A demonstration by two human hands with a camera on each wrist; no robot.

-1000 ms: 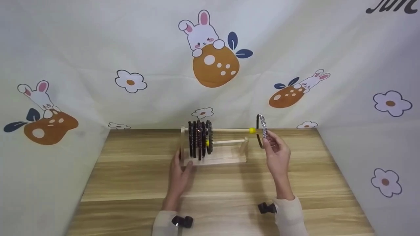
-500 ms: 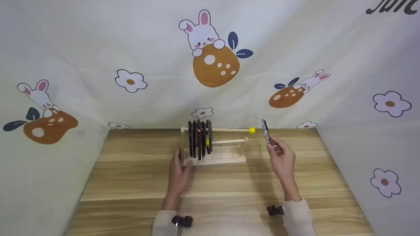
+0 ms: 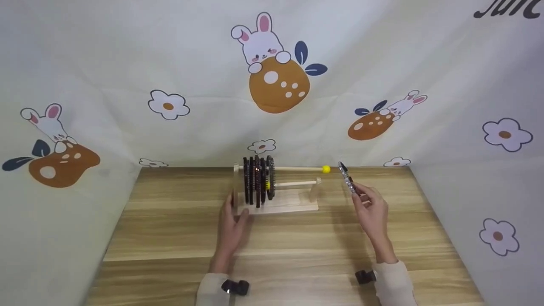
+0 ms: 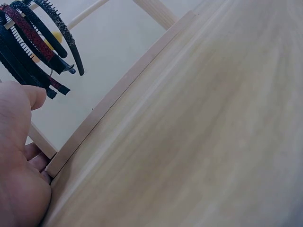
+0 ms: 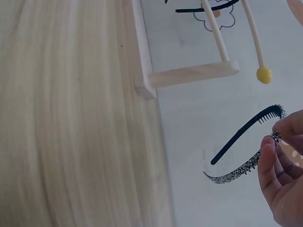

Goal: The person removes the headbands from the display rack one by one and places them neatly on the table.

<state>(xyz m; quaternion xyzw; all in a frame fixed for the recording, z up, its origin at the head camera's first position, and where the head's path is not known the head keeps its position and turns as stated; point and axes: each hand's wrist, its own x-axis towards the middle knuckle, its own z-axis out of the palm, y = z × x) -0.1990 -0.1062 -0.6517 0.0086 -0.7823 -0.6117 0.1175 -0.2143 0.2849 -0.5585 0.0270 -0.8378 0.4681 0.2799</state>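
A pale wooden headband stand sits at the back of the table, with several dark, glittery headbands hung close together toward its left end. My left hand holds the stand's left end; in the left wrist view its fingers curl at the base corner, the thumb lying apart from the hanging headbands. Out to the right, my right hand pinches a silver glitter headband between thumb and fingers. In the right wrist view this toothed headband points its open ends away from the hand, apart from the stand.
The stand's upper rod ends in a yellow ball, just left of the held headband; a shorter rod runs lower. A printed cloth walls the wood-grain table at back and sides. Black wrist cameras sit at the sleeves.
My right hand has drawn the silver headband right and toward me, away from the yellow ball, turning it edge-on and tilting it. The left hand and the stand have stayed put.
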